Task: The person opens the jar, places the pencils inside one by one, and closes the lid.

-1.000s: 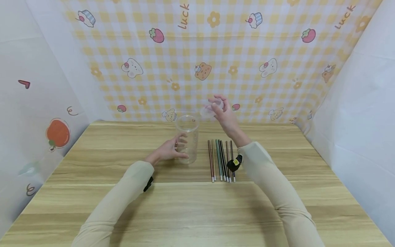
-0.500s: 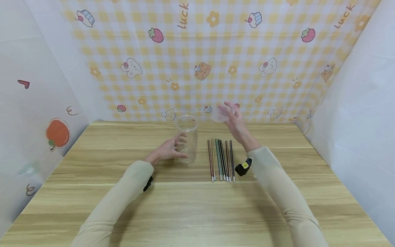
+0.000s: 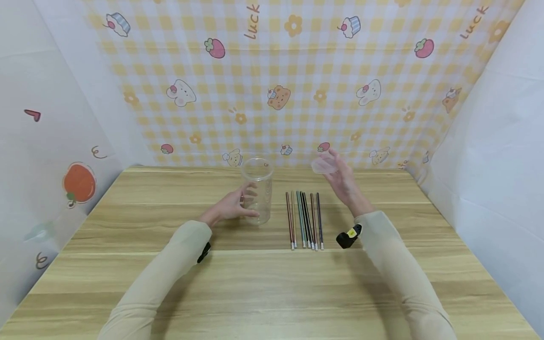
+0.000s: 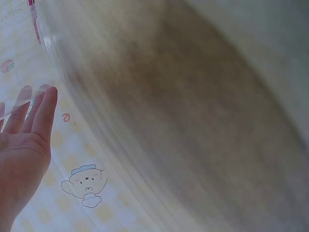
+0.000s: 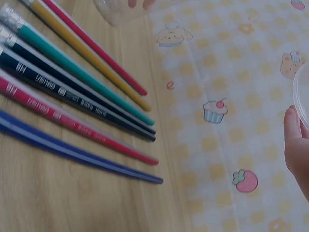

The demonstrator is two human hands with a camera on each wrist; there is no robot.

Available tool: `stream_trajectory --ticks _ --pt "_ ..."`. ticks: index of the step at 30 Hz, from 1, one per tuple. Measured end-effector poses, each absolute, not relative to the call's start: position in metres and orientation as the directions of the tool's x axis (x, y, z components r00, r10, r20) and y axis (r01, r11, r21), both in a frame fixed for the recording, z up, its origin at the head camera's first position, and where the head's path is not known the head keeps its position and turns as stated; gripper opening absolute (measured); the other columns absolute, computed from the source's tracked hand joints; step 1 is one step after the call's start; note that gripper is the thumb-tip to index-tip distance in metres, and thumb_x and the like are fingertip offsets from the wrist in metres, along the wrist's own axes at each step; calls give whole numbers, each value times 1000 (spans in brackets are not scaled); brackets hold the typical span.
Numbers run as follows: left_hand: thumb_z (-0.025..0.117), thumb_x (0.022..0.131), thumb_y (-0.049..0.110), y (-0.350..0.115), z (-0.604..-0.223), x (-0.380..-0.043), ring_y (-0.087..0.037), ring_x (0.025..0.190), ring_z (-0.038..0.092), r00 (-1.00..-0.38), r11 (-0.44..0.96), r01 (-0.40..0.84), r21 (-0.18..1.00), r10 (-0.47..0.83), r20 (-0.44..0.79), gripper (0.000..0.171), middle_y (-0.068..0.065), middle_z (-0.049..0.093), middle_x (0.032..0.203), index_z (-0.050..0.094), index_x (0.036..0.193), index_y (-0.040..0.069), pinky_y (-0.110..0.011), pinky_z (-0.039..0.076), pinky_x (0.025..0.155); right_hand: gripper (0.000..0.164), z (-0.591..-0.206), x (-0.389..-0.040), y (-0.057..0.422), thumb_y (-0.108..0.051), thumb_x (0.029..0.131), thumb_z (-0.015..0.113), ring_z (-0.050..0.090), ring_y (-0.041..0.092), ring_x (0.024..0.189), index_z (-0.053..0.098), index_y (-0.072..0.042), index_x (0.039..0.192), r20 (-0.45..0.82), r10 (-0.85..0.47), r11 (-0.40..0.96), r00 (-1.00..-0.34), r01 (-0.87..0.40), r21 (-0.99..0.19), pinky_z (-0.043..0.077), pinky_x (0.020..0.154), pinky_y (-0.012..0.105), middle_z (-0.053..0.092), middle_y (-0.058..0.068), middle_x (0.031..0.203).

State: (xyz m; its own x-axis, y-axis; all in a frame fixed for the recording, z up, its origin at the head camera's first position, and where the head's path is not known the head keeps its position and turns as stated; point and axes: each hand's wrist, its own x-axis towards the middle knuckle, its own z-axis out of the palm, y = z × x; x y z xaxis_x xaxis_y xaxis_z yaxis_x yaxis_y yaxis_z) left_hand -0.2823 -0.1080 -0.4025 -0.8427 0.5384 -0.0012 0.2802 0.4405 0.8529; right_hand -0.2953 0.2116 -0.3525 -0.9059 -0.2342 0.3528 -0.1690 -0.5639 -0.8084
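A tall clear jar stands upright on the table with its mouth uncovered. My left hand grips its left side, thumb in front and fingers showing through the wall behind. Up and to the right, my right hand pinches a round, see-through lid in the air near the table's back edge. The lid's pale rim also shows at the edge of the right wrist view. Between the hands lie several pencils side by side, in red, yellow, green, black and blue. Their white eraser ends point toward me.
The wooden table ends at a back wall covered in yellow checked cloth. White sheets enclose both sides. A large blurred shape fills most of the left wrist view.
My right hand has carried the lid rightward and down, away from the jar. The left hand stays on the jar, and the pencils have not moved.
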Motion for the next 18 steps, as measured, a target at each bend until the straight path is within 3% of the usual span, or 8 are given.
stream_trajectory --ticks 6,9,12,15,18 --pt "77 67 24 -108 -403 -283 -31 111 45 -843 445 283 850 538 -1 82 -15 42 127 27 132 16 -43 35 93 64 -354 -284 229 -32 86 57 38 25 115 25 0 132 287 -204 -477 -936 -161 -864 21 102 36 36 19 127" --pt "77 68 21 -108 -403 -283 -31 111 45 -843 446 284 849 537 0 82 -15 42 127 27 132 14 -43 35 93 51 -357 -282 238 -27 89 52 37 27 117 31 -3 129 264 -201 -456 -943 -148 -878 20 103 35 33 20 130" --pt "76 69 18 -108 -403 -282 -31 111 45 -846 448 281 848 533 -1 81 -15 42 127 27 132 14 -43 35 93 35 -361 -278 247 -24 92 47 39 26 115 39 -8 122 260 -212 -462 -942 -138 -876 23 102 34 41 17 125" --pt "76 69 17 -107 -403 -282 -30 110 46 -849 449 276 850 528 -3 81 -15 42 127 27 132 13 -43 36 92 32 -365 -274 257 -23 93 45 41 24 113 40 -7 120 250 -220 -457 -943 -127 -880 23 102 33 46 12 118" --pt "77 68 16 -107 -403 -282 -30 110 46 -851 446 273 853 526 -2 81 -14 42 126 27 132 13 -42 36 92 32 -370 -270 266 -24 94 41 40 22 114 37 -9 122 209 -236 -378 -949 -108 -919 22 102 33 42 13 122"
